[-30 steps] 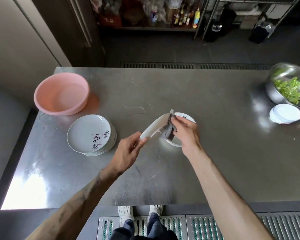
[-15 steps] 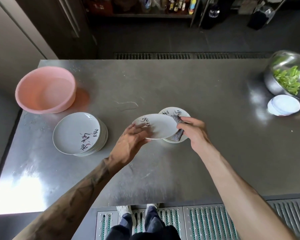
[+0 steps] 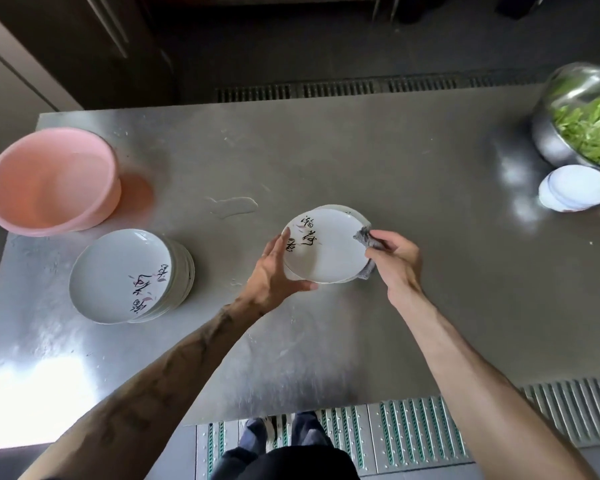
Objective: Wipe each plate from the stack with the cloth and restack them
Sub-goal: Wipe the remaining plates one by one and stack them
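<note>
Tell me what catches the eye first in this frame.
At centre, the left hand holds a white lettered plate while the right hand presses a grey cloth to its rim. A stack of matching plates and a pink basin sit left; a steel bowl of greens far right.

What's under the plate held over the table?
A second plate: only its far rim shows past the held plate. The cloth, pinched by the right hand, wraps round the right edge. Whether more plates lie beneath is hidden.
</note>
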Demonstrator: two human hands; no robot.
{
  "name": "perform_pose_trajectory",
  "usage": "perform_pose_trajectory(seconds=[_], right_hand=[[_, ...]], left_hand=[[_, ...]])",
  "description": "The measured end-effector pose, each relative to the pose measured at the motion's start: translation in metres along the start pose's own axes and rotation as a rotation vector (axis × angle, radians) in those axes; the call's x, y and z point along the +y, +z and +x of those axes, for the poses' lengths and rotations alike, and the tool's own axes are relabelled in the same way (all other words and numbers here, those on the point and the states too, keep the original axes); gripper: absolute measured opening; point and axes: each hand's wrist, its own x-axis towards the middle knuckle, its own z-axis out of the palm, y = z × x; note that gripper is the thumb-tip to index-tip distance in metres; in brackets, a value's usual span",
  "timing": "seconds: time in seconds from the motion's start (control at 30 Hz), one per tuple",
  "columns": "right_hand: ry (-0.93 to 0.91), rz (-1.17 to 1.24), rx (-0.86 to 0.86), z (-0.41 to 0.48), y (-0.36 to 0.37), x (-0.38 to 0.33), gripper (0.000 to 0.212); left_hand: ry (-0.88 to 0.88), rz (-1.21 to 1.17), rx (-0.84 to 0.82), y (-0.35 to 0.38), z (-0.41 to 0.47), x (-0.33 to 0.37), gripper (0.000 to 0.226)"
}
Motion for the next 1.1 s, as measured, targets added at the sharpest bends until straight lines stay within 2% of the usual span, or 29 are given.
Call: perform_pose_trajectory(seconds=[0.17,0.5,0.87,0.97,1.1], right_hand=[[0.002,-0.075,0.027,0.020,-0.003,0.017,0.043],[-0.013,-0.162,-0.002,0.040,-0.008,0.028,0.044],[-0.021,-0.063,0.080,0.016,-0.021,0.017,0.039],[-0.038,0.014,0.102,-0.003,-0.018,0.008,0.040],[-0.091,0.070,0.067,-0.029,-0.005,-0.001,0.038]], left_hand=[[0.071,0.032,-0.012,0.019,0.025,-0.003,0.126],[0.058,0.096,-0.023,0.039,0.050,-0.010,0.122],[0.046,0.179,-0.062,0.039,0.048,-0.017,0.120],[0.043,0.165,-0.068,0.032,0.038,-0.018,0.113],[0.084,0.162,-0.010,0.010,0.007,-0.027,0.091]])
